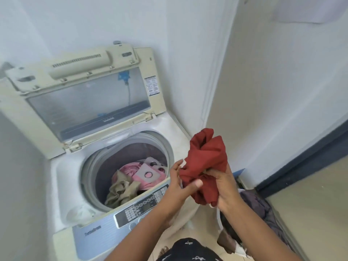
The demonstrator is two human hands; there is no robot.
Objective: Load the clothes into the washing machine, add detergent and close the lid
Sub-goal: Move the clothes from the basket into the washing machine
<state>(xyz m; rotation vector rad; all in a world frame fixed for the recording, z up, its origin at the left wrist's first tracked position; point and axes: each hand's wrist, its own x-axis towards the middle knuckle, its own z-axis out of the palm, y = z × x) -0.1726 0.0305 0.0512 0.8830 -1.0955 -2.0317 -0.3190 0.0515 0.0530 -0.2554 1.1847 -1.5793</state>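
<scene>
Gripping a bunched red garment (205,162), both hands, left (179,182) and right (223,182), hold it beside the washing machine (120,185).

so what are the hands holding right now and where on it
Both hands grip one bunched red garment: left hand on its lower left edge, right hand around its lower middle.

Garment (204,162) gripped in both hands: solid rust red. Left of hands, washing machine (62,178) cream-white, control panel (105,232) pale blue with grey button strip. In drum (130,166): pink cloth (128,169), olive-khaki cloth (120,191). Below hands: black fabric (188,249), small white print. Right of hands: dark grey-purple heap (258,204)
</scene>
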